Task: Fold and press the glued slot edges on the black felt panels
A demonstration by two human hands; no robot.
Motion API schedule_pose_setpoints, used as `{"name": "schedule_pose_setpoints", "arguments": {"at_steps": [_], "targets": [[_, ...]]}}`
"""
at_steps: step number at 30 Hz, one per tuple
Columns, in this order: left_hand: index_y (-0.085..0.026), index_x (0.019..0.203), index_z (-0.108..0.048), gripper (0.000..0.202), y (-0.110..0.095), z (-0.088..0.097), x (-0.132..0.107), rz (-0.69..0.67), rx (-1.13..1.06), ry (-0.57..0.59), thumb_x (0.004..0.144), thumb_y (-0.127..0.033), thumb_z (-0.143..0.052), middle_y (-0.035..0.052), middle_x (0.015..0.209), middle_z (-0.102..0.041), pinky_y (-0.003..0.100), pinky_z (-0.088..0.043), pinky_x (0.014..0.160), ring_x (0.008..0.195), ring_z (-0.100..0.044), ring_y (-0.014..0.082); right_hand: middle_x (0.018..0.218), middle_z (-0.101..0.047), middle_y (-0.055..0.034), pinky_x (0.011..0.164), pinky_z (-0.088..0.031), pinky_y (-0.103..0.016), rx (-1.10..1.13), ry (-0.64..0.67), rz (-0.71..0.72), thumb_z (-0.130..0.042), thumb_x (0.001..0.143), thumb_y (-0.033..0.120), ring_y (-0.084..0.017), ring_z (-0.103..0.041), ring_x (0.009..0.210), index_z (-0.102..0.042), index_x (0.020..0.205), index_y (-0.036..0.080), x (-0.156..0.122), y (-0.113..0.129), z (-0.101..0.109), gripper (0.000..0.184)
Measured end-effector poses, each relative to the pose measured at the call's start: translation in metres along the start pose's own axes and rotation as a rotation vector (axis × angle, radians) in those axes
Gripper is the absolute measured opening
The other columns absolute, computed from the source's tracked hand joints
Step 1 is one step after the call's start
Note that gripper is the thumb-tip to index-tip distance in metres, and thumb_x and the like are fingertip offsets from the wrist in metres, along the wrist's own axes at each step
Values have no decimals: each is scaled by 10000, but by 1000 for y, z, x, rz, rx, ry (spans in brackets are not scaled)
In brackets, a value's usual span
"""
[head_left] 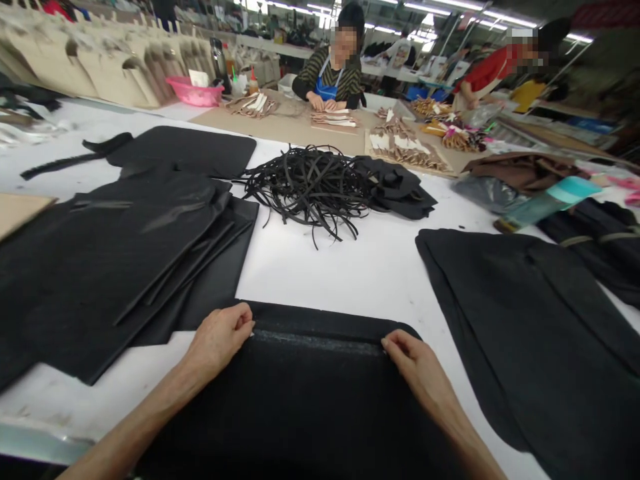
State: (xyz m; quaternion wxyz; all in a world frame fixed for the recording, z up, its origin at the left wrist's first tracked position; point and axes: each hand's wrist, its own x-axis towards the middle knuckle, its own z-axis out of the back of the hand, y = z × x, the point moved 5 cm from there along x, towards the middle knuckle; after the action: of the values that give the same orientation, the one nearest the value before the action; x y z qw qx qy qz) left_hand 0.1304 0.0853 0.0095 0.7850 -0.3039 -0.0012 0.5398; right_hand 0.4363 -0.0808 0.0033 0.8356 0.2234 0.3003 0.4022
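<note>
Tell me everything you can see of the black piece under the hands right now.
The black fabric piece lies flat on the white table, felt-like and matte. Its far edge is folded over, with a pale line along the fold. The left hand and right hand pinch that edge at either end.

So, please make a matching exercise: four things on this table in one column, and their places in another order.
Things:
1. black panel
2. strap pile
3. pink basin
4. teal packet

Places:
A. far left, by the tan pieces
B. middle of the table
C. right side
D. top edge pinched by left hand and right hand

Pairs: 1-D, 2-B, 3-A, 4-C
</note>
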Motion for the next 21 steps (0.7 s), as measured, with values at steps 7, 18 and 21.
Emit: {"name": "schedule_pose_setpoints", "arguments": {"at_steps": [7, 18, 21], "targets": [[-224, 901, -499, 220, -18, -3, -18, -76, 378, -96, 909, -211, -280, 19, 798, -597, 291, -320, 561, 701, -584, 206, 539, -386, 58, 495, -259, -257, 27, -58, -35, -464, 803, 422, -121, -373, 536, -504, 646, 212, -5, 4, 1, 266], [-130, 1052, -622, 414, -16, -28, -30, -552, 579, -258, 790, 1, -329, 126, 1094, -612, 364, -495, 864, 1002, -573, 250, 553, -455, 51, 515, -261, -260, -98, -107, -37, -434, 820, 353, -121, -435, 553, -483, 648, 217, -8, 7, 4, 225], [-155, 1156, -592, 542, -21, -32, -38, -556, 700, -239, 737, 66, -327, 119, 1127, -615, 380, -504, 891, 1028, -574, 252, 560, -464, 51, 517, -262, -256, -106, -99, -54, -429, 818, 345, -120, -442, 561, -490, 648, 217, -8, 8, 5, 221]]}}
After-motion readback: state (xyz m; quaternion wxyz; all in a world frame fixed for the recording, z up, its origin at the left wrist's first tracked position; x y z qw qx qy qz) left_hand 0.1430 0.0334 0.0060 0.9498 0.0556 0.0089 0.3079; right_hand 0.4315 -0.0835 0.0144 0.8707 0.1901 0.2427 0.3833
